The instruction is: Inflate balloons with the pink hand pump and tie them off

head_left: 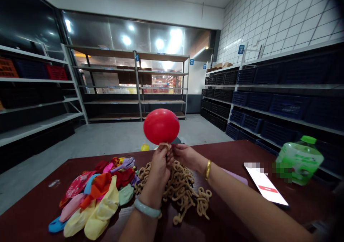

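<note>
An inflated red balloon (161,126) stands upright above the table, its neck at my fingers. My left hand (162,161) is closed around the area just under the balloon, with a tan loop (166,145) showing over its fingertips. Close beside it, my right hand (187,156) pinches at the balloon's neck; the fingertips partly hide what is between them. Beneath both hands lies a tangled heap of tan, cord-like loops (180,184). To the left is a pile of uninflated balloons (99,192) in yellow, red, orange, pink, blue and purple.
On the dark red table (225,213), a phone (266,184) with a lit screen lies at the right, near a green-capped jug (299,159). A small yellow ball-like thing (145,147) shows past the far edge. Shelves with blue crates (288,106) line the right wall.
</note>
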Motion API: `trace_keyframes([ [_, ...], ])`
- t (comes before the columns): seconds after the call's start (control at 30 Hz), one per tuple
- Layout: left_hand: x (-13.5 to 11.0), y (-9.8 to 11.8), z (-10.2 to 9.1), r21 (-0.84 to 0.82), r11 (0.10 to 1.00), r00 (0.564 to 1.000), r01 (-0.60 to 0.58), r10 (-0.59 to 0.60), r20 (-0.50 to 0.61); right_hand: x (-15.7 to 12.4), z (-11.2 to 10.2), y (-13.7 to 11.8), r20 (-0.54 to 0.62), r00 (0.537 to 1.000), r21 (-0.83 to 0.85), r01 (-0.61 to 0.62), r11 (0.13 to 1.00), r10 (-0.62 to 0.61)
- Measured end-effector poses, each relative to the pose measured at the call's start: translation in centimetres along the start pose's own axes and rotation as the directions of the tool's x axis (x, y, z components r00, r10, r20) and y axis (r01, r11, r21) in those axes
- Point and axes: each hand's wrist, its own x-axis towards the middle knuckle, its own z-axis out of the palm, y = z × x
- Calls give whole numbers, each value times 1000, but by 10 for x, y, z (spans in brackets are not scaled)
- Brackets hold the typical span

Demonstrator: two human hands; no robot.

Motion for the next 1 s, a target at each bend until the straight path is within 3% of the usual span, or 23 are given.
trace_keyframes([
  [0.13,-4,3,1,-141,984,992,110,-101,71,17,10,14,18,998,185,-64,981,62],
  [0.37,-8,10,3,-343,867,933,360,-326,155,20,12,14,68,978,260,-210,942,199],
  [0.53,-6,10,3,-414,808,907,420,-394,151,4,4,5,-16,984,235,-170,957,178],
  [0.67,-2,5,1,-322,851,909,416,-397,126,-9,-6,-7,-153,982,189,-77,979,107],
  [0.73,-2,-2,0,-217,910,935,354,-349,63,-15,-10,-13,-224,973,96,-31,995,52],
  [0.83,-1,-15,-2,-2,981,980,193,-193,-50,-23,-10,-20,-296,948,-204,52,978,-113],
  [1.0,4,-35,-6,275,961,985,-12,59,-161,-39,-6,-19,-194,844,-655,268,707,-500],
])
